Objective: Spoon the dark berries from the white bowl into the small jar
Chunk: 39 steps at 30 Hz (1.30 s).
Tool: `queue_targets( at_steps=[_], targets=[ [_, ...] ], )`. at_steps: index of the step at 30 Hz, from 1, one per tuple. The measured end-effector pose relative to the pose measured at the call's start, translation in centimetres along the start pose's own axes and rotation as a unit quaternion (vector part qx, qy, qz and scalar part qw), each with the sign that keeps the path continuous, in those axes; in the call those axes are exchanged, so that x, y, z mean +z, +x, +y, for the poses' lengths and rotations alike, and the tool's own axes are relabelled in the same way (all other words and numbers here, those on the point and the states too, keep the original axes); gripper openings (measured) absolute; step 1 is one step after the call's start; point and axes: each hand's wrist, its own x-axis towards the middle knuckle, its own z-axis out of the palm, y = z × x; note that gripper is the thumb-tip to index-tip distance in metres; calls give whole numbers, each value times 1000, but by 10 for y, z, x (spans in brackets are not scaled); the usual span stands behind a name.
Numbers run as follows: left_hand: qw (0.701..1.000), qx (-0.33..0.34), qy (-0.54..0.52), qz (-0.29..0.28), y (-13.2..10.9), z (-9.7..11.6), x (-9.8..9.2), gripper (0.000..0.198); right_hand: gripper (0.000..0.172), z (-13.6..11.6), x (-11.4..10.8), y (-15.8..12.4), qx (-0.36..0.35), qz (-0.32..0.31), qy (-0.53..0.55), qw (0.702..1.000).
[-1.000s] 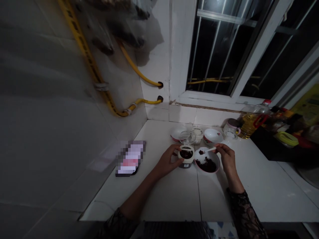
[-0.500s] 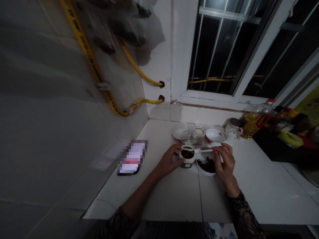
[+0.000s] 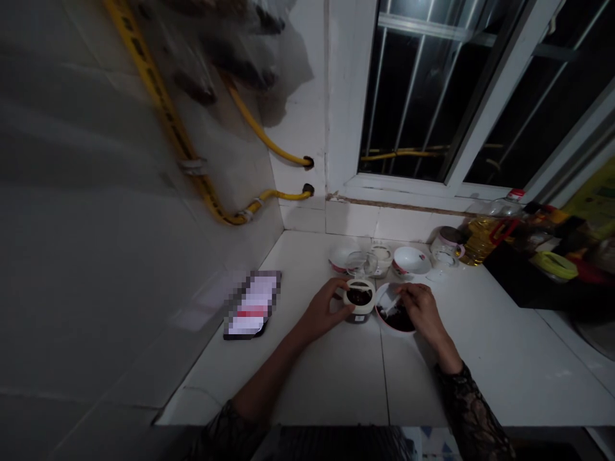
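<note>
My left hand (image 3: 331, 307) is wrapped round a small jar (image 3: 359, 316) with a white rim, its clear lid (image 3: 364, 262) tipped open at the back. Dark contents show inside the jar. Just right of it stands a white bowl (image 3: 394, 331) with a reddish rim, holding dark, crumbly stuff (image 3: 398, 319). My right hand (image 3: 423, 310) pinches the handle of a small white spoon (image 3: 393, 301), whose head is down in the bowl at the dark stuff. The fingers partly cover the handle and the bowl's right side.
Behind stand a white bowl (image 3: 412, 261), another bowl (image 3: 340, 258), a clear jar (image 3: 381, 258) and a lidded jar (image 3: 446, 244). An oil bottle (image 3: 480, 237) and a dark box (image 3: 509, 275) of condiments are at right. A lit phone (image 3: 252, 307) lies left, near the wall.
My right hand has lowered the spoon from beside the jar's mouth into the bowl on the right. My left hand keeps its hold on the jar.
</note>
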Motion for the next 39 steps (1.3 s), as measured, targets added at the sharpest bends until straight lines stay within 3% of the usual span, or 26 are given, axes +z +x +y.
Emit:
queue_targets(
  at_steps=[4,7,20,29,35,39],
  targets=[
    [1000,-1,0,0,0,1,0,27,23,2,0,3,131,10,123,984],
    [1000,-5,3,5,1,2,0,26,26,7,-3,6,172,47,180,967],
    [1000,-4,8,-7,1,3,-1,26,29,9,-11,9,197,101,176,959],
    [1000,-4,4,-6,1,4,0,25,27,12,-14,11,197,96,233,947],
    [1000,-12,5,-10,1,3,-1,27,30,-2,-8,7,133,144,223,955],
    [1000,-10,0,-10,1,4,-1,26,24,-24,4,-2,-19,194,111,974]
  ],
)
